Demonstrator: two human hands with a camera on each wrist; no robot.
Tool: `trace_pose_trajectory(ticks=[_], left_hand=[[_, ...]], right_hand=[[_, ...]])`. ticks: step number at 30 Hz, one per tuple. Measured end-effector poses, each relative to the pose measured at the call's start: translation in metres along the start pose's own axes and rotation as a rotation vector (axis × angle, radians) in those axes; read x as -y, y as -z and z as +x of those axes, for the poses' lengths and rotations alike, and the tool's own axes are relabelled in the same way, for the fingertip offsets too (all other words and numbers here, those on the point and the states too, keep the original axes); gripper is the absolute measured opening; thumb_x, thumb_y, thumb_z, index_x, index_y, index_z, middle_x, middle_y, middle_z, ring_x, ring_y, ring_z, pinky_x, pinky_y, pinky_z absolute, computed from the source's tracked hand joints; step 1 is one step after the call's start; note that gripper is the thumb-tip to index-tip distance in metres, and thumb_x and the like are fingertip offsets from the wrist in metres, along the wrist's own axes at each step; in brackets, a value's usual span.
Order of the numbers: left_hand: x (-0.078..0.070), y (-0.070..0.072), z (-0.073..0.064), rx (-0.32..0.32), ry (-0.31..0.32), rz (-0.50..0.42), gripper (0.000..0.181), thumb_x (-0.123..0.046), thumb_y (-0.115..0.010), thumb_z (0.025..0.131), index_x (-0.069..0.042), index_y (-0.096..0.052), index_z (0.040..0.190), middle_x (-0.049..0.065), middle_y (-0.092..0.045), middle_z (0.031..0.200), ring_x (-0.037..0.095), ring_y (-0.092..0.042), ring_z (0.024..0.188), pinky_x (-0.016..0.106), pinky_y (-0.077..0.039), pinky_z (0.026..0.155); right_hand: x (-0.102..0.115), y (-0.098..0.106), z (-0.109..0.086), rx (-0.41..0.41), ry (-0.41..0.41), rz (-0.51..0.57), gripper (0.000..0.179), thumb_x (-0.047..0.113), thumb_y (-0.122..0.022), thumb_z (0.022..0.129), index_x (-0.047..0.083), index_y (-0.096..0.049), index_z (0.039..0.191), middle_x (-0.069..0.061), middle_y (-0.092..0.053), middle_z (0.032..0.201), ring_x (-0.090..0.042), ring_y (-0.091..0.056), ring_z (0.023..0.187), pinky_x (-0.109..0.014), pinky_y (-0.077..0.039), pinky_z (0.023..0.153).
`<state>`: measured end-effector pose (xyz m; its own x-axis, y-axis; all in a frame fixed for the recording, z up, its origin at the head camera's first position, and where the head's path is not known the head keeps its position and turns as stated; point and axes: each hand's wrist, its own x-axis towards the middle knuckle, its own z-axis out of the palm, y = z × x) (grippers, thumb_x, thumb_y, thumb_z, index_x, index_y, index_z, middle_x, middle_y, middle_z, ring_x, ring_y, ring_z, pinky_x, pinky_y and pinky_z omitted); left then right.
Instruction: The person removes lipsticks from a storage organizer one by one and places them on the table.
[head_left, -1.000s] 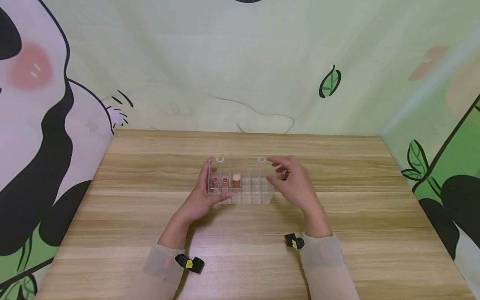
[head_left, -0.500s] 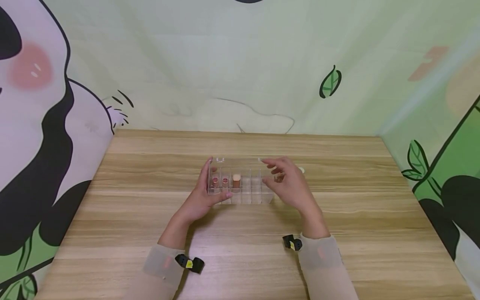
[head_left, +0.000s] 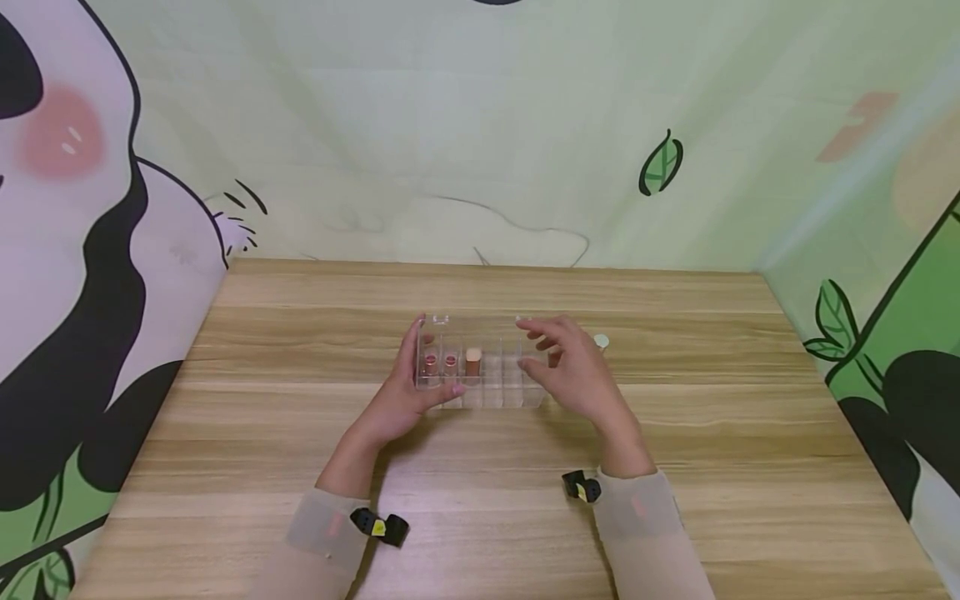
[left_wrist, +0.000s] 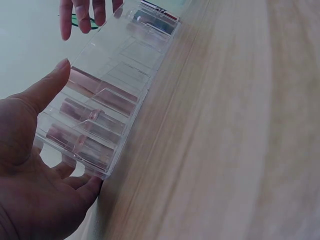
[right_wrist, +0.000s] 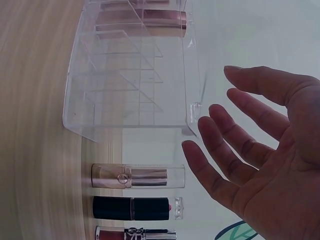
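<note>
My left hand (head_left: 397, 402) grips the left end of a clear plastic lipstick organizer (head_left: 502, 392), its thumb across the front and fingers round the far side. Three lipsticks occupy the leftmost slots: two clear-capped pinkish ones (left_wrist: 77, 142) and a brown-pink one with a light top (head_left: 472, 363). At the organizer's other end, my right hand (head_left: 577, 367) hovers with fingers spread and holds nothing. The right wrist view shows its palm and its fingertips (right_wrist: 189, 146) apart from the clear wall.
Beyond the organizer's right end stand a rose-gold lipstick (right_wrist: 145, 176), a black one (right_wrist: 132, 208) and a dark red one (right_wrist: 112, 233). A pale round top (head_left: 602, 341) shows behind the right hand. Everything rests on a wooden table (head_left: 480, 500) before a printed cloth backdrop (head_left: 360, 150).
My right hand has shifted slightly left over the organizer's right end, uncovering a pale round top behind it. My left hand and the organizer have stayed in place.
</note>
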<state>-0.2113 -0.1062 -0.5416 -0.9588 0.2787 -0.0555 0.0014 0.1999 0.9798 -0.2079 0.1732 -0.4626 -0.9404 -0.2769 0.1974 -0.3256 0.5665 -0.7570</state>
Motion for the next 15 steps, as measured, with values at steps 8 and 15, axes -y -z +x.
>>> trace_pose_trajectory(ticks=[8,15], left_hand=[[-0.0011,0.0000,-0.0005,0.003,-0.001,-0.001,0.122,-0.026,-0.089,0.090,-0.044,0.000,0.170,0.014,-0.018,0.175,0.044,-0.027,0.157,0.066,-0.016,0.127],[-0.0012,0.0001,-0.0008,0.002,-0.002,0.001,0.122,-0.027,-0.090,0.090,-0.046,0.000,0.170,0.013,-0.018,0.175,0.043,-0.026,0.157,0.066,-0.016,0.127]], right_hand=[[0.0029,-0.0025,0.0008,0.010,0.011,-0.041,0.049,0.005,-0.081,0.094,0.009,-0.070,0.142,-0.016,-0.066,0.131,-0.033,-0.067,0.110,-0.056,-0.058,0.090],[0.0047,-0.0050,0.0010,0.016,0.005,-0.050,0.048,0.008,-0.081,0.095,0.009,-0.069,0.142,-0.015,-0.067,0.131,-0.033,-0.066,0.112,-0.055,-0.056,0.089]])
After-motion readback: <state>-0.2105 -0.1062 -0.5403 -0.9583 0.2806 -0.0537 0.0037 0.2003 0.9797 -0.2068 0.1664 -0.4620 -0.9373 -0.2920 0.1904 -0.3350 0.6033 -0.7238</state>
